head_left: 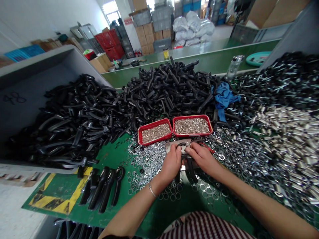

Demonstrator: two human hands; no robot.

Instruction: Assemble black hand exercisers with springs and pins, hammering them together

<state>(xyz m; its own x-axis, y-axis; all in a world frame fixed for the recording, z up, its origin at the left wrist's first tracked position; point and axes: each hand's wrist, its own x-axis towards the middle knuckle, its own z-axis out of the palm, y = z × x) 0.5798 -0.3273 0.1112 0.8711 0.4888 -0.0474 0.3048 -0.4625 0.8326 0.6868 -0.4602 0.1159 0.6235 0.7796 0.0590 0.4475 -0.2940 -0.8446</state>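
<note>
My left hand (171, 162) is closed on a black ring-ended handle (181, 144), thumb up against its curved end. Across from it, my right hand (202, 158) pinches a small silvery metal part (188, 145) beside that ring; the fingers partly hide it. Both hands are over a metal plate (170, 146) on the green table. Black handle-like legs (191, 171) hang below the hands; whether they belong to the same piece I cannot tell. Red-handled pliers (208, 148) lie just beyond my right hand.
Two red trays (155, 142) of small metal pins stand in front. Black handles (159, 89) are heaped behind and in a grey bin (15, 79) at left. Loose washers (149, 162), metal sleeves (281, 132), a blue cloth (223, 94) and a bottle (233, 68) surround the work spot.
</note>
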